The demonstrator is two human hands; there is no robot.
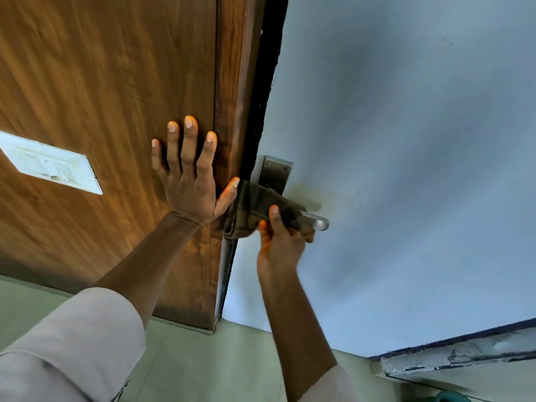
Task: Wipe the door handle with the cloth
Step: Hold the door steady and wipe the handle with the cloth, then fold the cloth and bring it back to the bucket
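Observation:
A silver lever door handle (319, 223) with a steel backplate (275, 172) is fixed on a pale blue-grey door (406, 169). A dark brownish cloth (261, 204) is wrapped over most of the lever; only the rounded tip shows. My right hand (280, 242) grips the cloth around the lever from below, thumb on top. My left hand (190, 172) rests flat with fingers spread on the brown wooden panel (101, 82) beside the door edge, thumb touching the cloth.
A white switch plate (52, 163) sits on the wooden panel at left. A dark gap (266, 82) runs between panel and door. A chipped white ledge (464, 355) lies at lower right. Pale floor tiles (203, 367) show below.

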